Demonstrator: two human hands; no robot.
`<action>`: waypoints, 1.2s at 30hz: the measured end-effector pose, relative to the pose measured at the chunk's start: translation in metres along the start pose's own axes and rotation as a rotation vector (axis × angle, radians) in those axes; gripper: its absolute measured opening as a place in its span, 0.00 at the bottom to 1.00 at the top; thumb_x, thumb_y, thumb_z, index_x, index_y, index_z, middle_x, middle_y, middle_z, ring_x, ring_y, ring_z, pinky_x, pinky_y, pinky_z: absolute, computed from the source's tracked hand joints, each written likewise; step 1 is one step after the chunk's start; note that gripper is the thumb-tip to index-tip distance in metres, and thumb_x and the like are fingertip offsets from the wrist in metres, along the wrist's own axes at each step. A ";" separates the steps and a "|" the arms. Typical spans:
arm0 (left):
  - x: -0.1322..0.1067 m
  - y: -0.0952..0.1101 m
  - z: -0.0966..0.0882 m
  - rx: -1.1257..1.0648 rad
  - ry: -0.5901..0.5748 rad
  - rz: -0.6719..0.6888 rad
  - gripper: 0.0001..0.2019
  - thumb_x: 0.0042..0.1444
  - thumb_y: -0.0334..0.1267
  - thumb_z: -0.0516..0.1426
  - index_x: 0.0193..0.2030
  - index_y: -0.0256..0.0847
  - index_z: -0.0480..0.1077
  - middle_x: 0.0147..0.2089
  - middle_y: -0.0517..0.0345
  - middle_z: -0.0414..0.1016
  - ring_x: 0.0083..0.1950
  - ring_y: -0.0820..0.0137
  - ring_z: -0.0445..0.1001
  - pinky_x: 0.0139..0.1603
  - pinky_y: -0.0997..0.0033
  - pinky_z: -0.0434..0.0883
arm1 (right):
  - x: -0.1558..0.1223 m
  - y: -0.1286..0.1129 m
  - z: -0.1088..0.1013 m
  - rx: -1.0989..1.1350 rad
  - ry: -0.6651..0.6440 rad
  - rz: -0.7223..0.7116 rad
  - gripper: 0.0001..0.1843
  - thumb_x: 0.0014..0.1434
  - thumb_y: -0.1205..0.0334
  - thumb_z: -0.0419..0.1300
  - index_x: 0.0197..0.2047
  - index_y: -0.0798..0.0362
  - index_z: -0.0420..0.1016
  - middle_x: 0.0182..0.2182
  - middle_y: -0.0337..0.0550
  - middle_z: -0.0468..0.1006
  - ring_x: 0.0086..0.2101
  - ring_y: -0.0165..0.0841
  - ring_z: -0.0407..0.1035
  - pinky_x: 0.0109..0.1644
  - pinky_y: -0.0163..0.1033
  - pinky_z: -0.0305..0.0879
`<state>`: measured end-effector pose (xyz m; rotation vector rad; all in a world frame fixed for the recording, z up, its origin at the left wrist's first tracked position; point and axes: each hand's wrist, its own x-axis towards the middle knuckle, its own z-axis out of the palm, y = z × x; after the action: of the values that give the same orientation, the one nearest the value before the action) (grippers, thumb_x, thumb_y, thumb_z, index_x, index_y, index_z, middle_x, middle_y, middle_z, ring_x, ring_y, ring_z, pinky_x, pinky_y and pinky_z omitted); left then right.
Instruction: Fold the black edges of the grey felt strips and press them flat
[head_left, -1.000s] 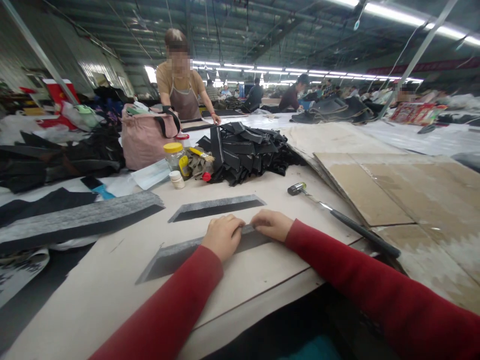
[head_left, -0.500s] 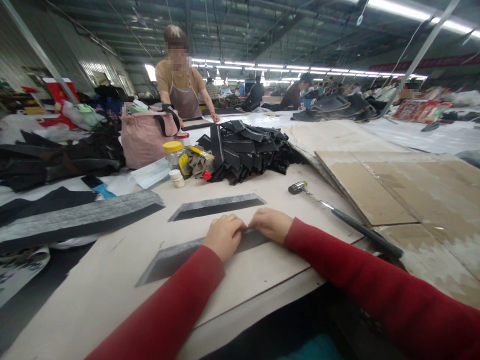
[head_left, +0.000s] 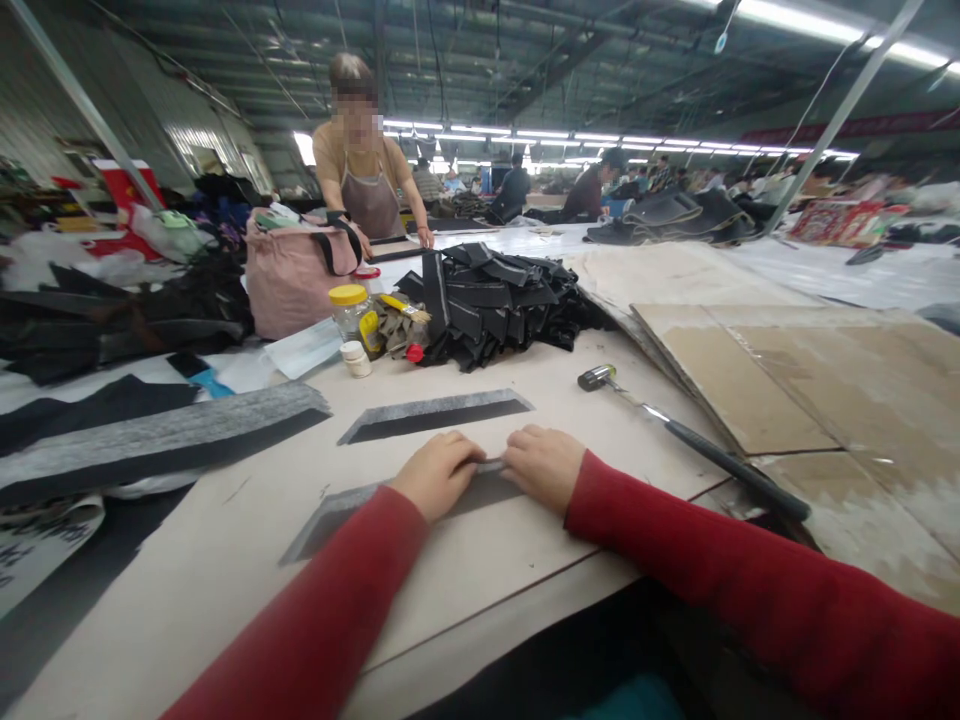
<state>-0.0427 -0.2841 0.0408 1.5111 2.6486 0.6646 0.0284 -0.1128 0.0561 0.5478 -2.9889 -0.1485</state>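
A dark strip of material [head_left: 330, 517] with a grey fuzzy upper band lies on the pale board [head_left: 480, 580] in front of me. My left hand [head_left: 441, 474] pinches its far edge near the middle, thumb and fingers together. Close by on the right, my right hand [head_left: 546, 466] grips the same edge, fingers curled over it. Between the hands the edge looks raised or folded. Part of the strip is hidden under my hands and left sleeve. Just beyond lies a second, similar strip [head_left: 435, 416], which neither hand touches.
A mallet [head_left: 600, 378] lies right of my hands, beside cardboard sheets [head_left: 750, 390]. Behind are a heap of black strips [head_left: 495, 300], a yellow-lidded jar [head_left: 349, 312], a white bottle [head_left: 355, 359] and a pink bag [head_left: 292, 275]. A co-worker [head_left: 371, 185] stands across the table.
My left hand has slid a little left along the strip's edge and the right hand slightly right, widening the gap between them. The other strip and mallet stay in place.
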 end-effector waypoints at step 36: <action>-0.008 -0.015 -0.011 -0.101 0.041 -0.102 0.13 0.50 0.27 0.48 0.40 0.38 0.69 0.41 0.56 0.71 0.43 0.70 0.67 0.47 0.71 0.63 | 0.008 -0.021 0.009 0.067 0.076 0.230 0.10 0.55 0.61 0.52 0.34 0.58 0.69 0.33 0.49 0.68 0.37 0.37 0.61 0.39 0.39 0.58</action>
<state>-0.0530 -0.3010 0.0436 1.3413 2.6551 0.8163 0.0270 -0.1343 0.0460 0.2075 -2.9626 -0.0098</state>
